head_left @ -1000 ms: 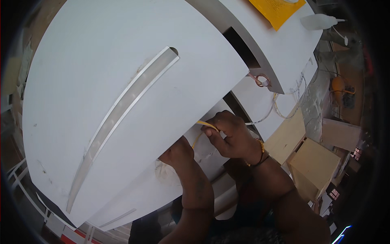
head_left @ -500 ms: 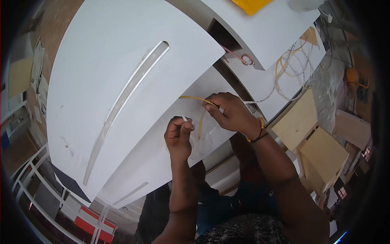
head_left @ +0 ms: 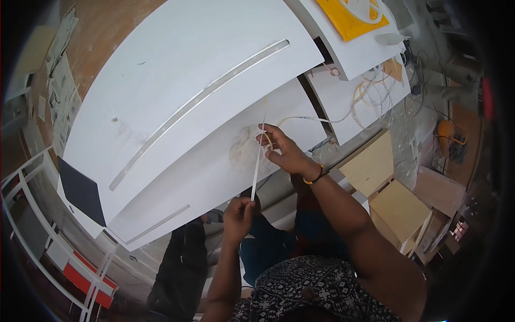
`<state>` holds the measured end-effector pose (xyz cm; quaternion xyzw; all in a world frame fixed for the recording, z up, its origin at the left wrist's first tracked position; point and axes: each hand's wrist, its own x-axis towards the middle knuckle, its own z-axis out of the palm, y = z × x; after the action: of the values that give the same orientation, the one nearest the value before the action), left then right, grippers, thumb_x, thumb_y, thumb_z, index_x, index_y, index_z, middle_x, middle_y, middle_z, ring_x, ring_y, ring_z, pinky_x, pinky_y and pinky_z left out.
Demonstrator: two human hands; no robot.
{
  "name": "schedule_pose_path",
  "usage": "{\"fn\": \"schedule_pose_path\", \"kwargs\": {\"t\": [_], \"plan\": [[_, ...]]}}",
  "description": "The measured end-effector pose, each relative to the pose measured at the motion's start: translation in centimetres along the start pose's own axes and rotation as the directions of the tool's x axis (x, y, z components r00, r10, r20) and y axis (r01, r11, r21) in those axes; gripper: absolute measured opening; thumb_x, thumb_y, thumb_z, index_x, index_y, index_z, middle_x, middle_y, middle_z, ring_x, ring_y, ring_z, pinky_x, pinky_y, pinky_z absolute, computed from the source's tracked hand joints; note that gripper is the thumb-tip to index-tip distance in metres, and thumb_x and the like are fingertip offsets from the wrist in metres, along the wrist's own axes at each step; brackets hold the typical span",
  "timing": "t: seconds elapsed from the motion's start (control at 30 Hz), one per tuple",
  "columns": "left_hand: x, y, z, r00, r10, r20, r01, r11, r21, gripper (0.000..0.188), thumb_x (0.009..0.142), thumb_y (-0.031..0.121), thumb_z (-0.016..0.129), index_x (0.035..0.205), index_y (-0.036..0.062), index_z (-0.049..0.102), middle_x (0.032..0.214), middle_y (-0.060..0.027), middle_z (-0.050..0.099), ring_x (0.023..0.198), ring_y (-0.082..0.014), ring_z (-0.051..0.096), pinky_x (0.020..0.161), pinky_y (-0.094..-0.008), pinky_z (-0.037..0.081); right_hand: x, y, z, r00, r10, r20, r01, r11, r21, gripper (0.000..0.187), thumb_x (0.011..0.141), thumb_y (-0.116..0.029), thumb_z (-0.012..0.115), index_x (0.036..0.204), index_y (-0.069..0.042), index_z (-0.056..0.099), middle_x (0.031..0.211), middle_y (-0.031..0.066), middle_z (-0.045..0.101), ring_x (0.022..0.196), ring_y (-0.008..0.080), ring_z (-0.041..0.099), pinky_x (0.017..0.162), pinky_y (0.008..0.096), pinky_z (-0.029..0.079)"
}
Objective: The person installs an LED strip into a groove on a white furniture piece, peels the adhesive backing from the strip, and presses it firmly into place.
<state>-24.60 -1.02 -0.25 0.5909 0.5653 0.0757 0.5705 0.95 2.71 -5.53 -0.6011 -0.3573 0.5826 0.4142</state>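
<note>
My left hand (head_left: 238, 217) is closed, pinching the lower end of a narrow white strip (head_left: 256, 174). It runs taut up to my right hand (head_left: 287, 153), whose bent fingers hold a thin yellow-and-white flexible strip (head_left: 306, 117) resembling LED strip light. A yellow piece curves between those fingers, and the strip trails off to the right. Whether the white strip is the same piece or its backing, I cannot tell. Beneath the hands, a crumpled clear plastic bag (head_left: 241, 153) lies on the lower white panel. A metal channel (head_left: 201, 99) is set into the large white panel.
Loops of strip (head_left: 370, 99) lie on the white surface at right. Farther back are a yellow packet (head_left: 348, 29) and a white reel (head_left: 362, 9). Bare wires (head_left: 331, 70) poke out beside a slot. Wooden boards (head_left: 399, 209) stand at right; a person's dark-trousered leg (head_left: 179, 268) shows below.
My left hand has drawn down toward me, and the white strip now stretches between both hands. My right hand has shifted slightly lower and left. The whole view has turned and moved.
</note>
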Motion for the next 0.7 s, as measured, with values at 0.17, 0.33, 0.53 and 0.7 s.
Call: {"fn": "schedule_pose_path", "kwargs": {"t": [0.17, 0.33, 0.53, 0.7], "plan": [[-4.4, 0.3, -2.5, 0.989, 0.146, -0.004, -0.145, 0.984, 0.104, 0.007, 0.086, 0.01, 0.068, 0.089, 0.0044, 0.065, 0.082, -0.0134, 0.064, 0.074, -0.0274, 0.064, 0.067, -0.0347, 0.05, 0.6, -2.5, 3.9, 0.965, 0.206, -0.163, -0.147, 0.937, 0.316, 0.053, 0.093, -0.018, 0.061, 0.139, -0.003, 0.04, 0.113, 0.0092, 0.062, 0.105, 0.0169, 0.06, 0.086, 0.0279, 0.045], [-9.5, -1.1, -4.5, 0.991, 0.113, 0.076, -0.127, 0.967, 0.219, 0.008, 0.084, 0.015, 0.065, 0.085, 0.0073, 0.064, 0.083, -0.0127, 0.062, 0.082, -0.0349, 0.061, 0.073, -0.0451, 0.049, 1.1, -2.7, 7.6, 0.912, 0.223, -0.345, -0.17, 0.969, 0.178, 0.043, 0.091, -0.011, 0.058, 0.131, 0.001, 0.045, 0.099, 0.0085, 0.065, 0.089, 0.0158, 0.066, 0.076, 0.0245, 0.048], [-13.2, -4.3, -6.9, 0.991, 0.109, 0.083, -0.13, 0.937, 0.323, 0.008, 0.084, 0.015, 0.064, 0.085, 0.0068, 0.064, 0.084, -0.0137, 0.063, 0.082, -0.0355, 0.061, 0.075, -0.0458, 0.049, 0.4, -0.8, 9.9, 0.757, 0.141, -0.638, -0.164, 0.986, 0.024, 0.04, 0.088, -0.009, 0.062, 0.124, 0.003, 0.047, 0.088, 0.0088, 0.065, 0.073, 0.0143, 0.066, 0.064, 0.0248, 0.05], [-14.3, -6.3, -8.1, 0.994, 0.059, 0.091, -0.087, 0.934, 0.345, 0.008, 0.084, 0.015, 0.063, 0.084, 0.0067, 0.064, 0.085, -0.0144, 0.063, 0.086, -0.0362, 0.061, 0.074, -0.0467, 0.049, -0.5, -0.4, 9.9, 0.722, 0.079, -0.687, -0.299, 0.931, -0.207, 0.042, 0.086, -0.009, 0.067, 0.122, 0.003, 0.049, 0.079, 0.007, 0.063, 0.069, 0.0122, 0.065, 0.06, 0.026, 0.05]]}}
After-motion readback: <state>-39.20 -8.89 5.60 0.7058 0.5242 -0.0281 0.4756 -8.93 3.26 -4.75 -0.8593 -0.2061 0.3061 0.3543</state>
